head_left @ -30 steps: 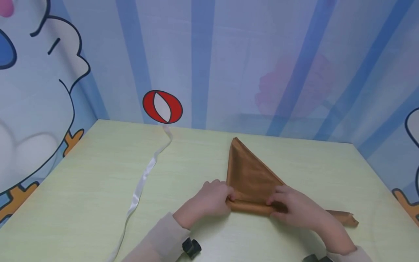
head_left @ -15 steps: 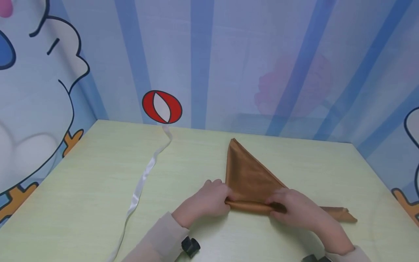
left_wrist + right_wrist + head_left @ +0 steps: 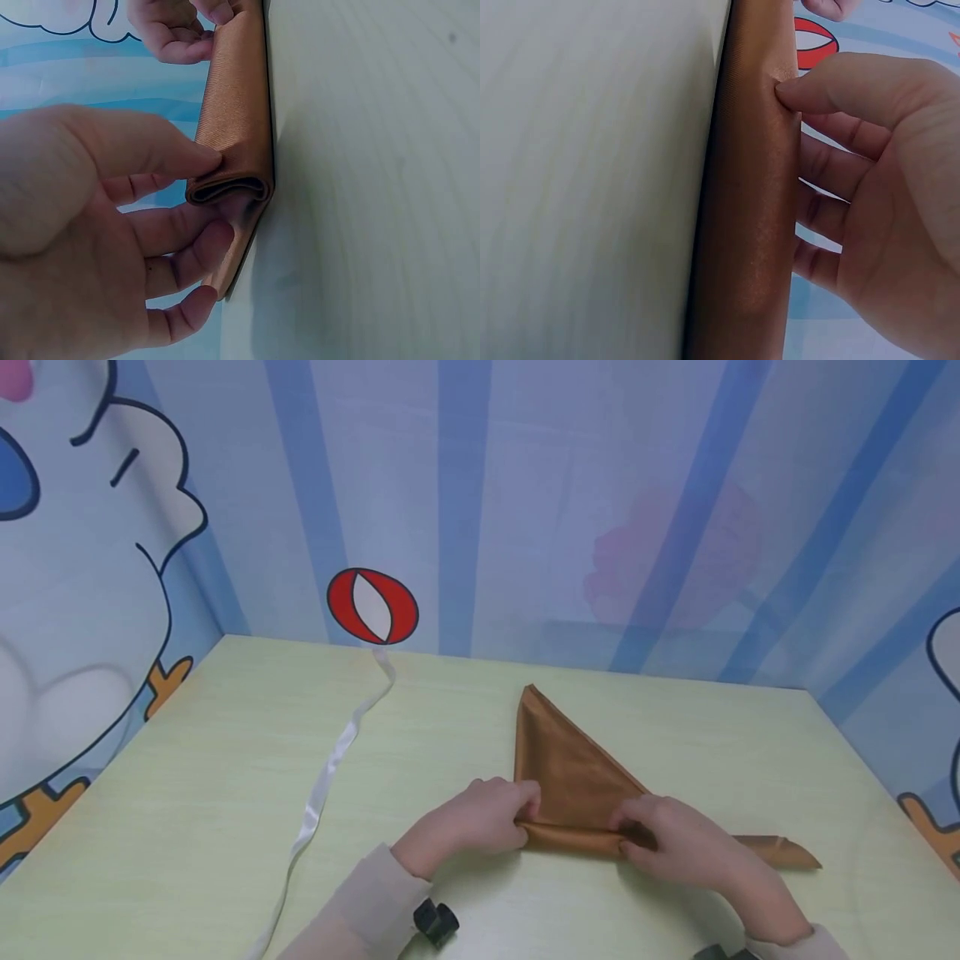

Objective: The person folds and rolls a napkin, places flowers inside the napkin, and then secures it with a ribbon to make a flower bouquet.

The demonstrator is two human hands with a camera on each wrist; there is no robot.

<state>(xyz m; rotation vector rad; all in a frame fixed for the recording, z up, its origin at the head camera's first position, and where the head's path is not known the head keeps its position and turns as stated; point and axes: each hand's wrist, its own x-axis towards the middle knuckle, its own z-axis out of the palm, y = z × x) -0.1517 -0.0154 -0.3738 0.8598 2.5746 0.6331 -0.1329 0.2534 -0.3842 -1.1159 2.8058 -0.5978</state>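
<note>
A brown satiny cloth (image 3: 573, 768) lies on the table, its near edge rolled into a flat band and its far part a triangle pointing away. My left hand (image 3: 487, 814) pinches the left end of the rolled band between thumb and fingers. In the left wrist view the layered end of the roll (image 3: 232, 187) shows beside the thumb. My right hand (image 3: 675, 839) pinches the band farther right, its thumb (image 3: 799, 94) pressing a dent into the cloth. The rolled tail (image 3: 776, 852) sticks out beyond the right hand, partly hidden by it.
A white ribbon (image 3: 322, 789) runs along the left part of the pale table (image 3: 202, 793), from the back edge toward the front. Behind stands a blue striped backdrop (image 3: 517, 510) printed with a red and white ball (image 3: 372, 606).
The triangle's tip has come slightly nearer and the cloth triangle looks a little shorter. The tail at the right has shifted slightly. Both hands keep nearly the same place, still pinching the cloth.
</note>
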